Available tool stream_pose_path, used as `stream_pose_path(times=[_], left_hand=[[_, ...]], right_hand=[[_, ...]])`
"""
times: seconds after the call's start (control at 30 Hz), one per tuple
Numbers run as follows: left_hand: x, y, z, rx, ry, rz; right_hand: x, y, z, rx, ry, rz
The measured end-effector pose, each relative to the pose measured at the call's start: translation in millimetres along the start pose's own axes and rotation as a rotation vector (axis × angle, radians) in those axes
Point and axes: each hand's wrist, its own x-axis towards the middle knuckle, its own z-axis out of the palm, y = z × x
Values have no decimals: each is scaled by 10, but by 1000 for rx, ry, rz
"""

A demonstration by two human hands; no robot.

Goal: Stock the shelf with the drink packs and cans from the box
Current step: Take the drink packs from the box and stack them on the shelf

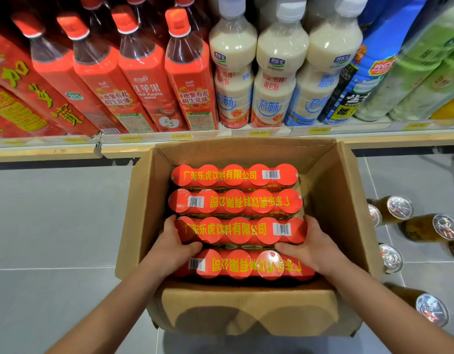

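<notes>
1. Cardboard is forming the open box that is sitting on the grey tiled floor just in front of the shelf; four red shrink-wrapped drink packs are lying side by side inside it, tops up.
2. Both hands are reaching into the box and closing on the third pack from the shelf. The left hand is gripping its left end, with the thumb pressing into the seam between this pack and the nearest pack. The right hand is doing the same at the right end.
3. By my judgement the step in hand is taking hold of a pack for the lift; the pack is looking level with its neighbours, so it is probably not yet rising.
4. Fingers on both sides are curling around the pack's ends, grasping it rather than resting loose; how deep they are reaching below the wrap is hidden.
5. Loose cans are standing and lying on the floor to the right of the box, apart from it.
6. Next, the move is likely calling for an even, straight-up pull, since the packs are touching one another tightly and the wrap may be dragging on its neighbours.
7. After that, a free slot is being needed: the visible shelf row is standing full of red bottles and white bottles, so the pack's place is not showing here.
</notes>
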Motion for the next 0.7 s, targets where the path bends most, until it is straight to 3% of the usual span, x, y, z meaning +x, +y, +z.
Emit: stream_pose_path(times=[0.4, 0.7], left_hand=[[-160, 66, -70, 75, 60, 67], [-643, 416, -450, 34, 102, 158]], right_hand=[[-75, 33, -20, -132, 175, -55], [-596, -178, -509, -148, 308, -176]])
